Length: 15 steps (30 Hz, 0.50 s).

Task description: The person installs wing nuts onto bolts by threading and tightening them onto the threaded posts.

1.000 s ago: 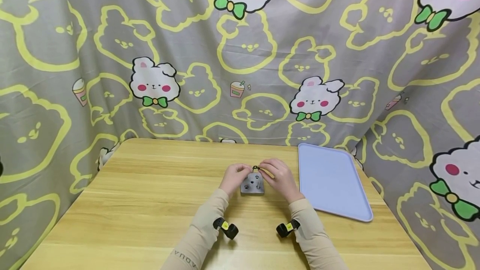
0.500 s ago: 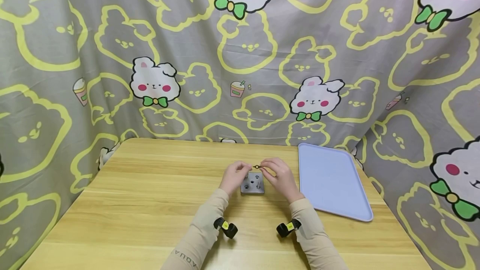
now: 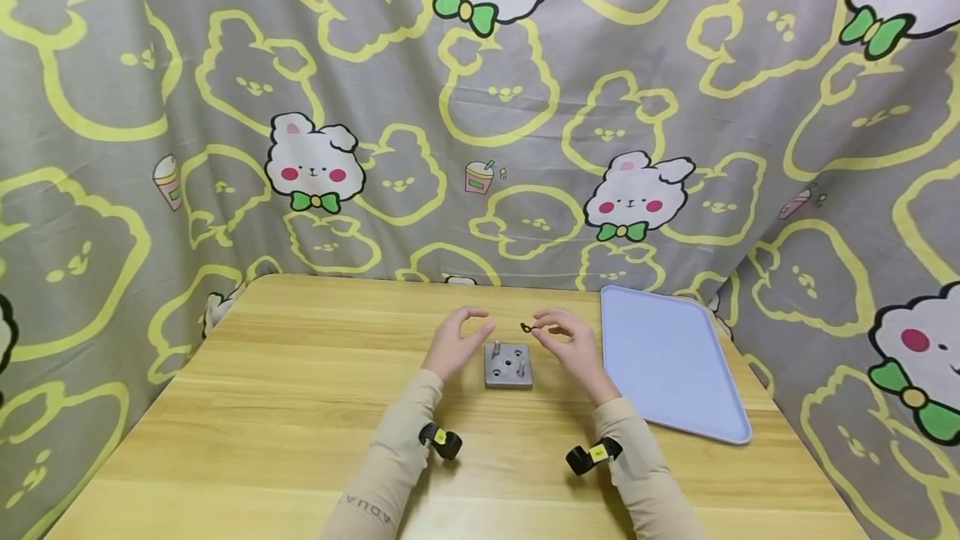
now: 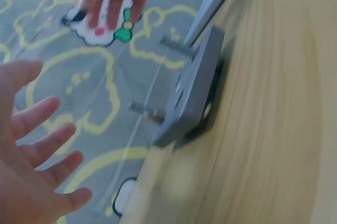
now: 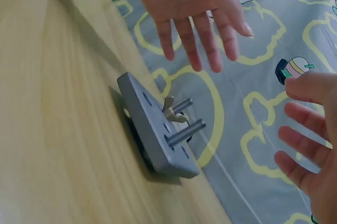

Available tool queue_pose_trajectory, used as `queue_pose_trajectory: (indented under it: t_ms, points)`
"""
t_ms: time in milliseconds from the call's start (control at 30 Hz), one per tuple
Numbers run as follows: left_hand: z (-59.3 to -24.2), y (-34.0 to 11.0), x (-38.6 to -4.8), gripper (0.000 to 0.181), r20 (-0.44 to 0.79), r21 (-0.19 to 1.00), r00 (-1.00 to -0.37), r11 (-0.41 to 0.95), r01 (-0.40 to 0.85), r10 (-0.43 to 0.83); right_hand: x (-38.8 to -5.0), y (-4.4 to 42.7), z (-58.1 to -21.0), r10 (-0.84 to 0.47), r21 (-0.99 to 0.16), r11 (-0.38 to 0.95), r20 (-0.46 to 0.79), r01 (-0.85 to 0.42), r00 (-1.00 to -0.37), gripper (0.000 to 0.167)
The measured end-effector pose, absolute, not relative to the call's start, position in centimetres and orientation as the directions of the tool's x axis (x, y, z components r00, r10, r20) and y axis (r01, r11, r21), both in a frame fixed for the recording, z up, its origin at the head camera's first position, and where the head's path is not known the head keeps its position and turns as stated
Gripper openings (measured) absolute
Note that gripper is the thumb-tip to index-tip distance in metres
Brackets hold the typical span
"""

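Observation:
The right hand (image 3: 573,344) pinches a small black part (image 3: 527,328) between thumb and fingers, above and behind the right back corner of a grey metal plate (image 3: 508,377). That black part (image 5: 280,71) shows at the fingertips in the right wrist view. Two threaded bolts stand up from the plate, and a wing nut (image 5: 172,111) sits on one of them. With fingers spread and nothing held, the left hand (image 3: 453,344) hovers at the plate's left; in the left wrist view the left hand (image 4: 39,150) is palm-side visible, apart from the plate (image 4: 192,92).
A light blue tray (image 3: 671,365) lies on the wooden table (image 3: 300,390) to the right, close to the right forearm. A patterned curtain (image 3: 412,90) hangs behind the table. Each forearm wears a black wrist camera.
The left hand has moved left from the plate and spread its fingers, uncovering the back left bolt. The right hand has shifted slightly right with the black part, which has turned.

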<state>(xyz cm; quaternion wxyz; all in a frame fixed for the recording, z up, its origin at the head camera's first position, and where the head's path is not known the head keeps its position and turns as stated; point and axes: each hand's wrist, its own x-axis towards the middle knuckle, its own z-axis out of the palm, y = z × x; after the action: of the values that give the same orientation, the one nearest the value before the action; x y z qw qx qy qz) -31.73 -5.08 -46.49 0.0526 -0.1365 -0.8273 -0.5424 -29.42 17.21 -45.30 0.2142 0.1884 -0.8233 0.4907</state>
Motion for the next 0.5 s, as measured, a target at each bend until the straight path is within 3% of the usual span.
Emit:
queue_pose_trajectory:
  t_ms: [200,500]
  points:
    - [-47.0,-6.0,-32.1,0.064,0.198,0.801,-0.925,0.49,0.344,0.325,-29.4,18.8,-46.6,-0.093,-0.754,0.466,0.479,-0.463,-0.873,0.006]
    - [-48.4,-5.2,-31.4,0.093,0.068,0.615,-0.893,0.686,0.389,0.446,-29.3,19.5,-48.1,-0.166,-0.714,0.48,0.496,-0.509,-0.852,0.007]
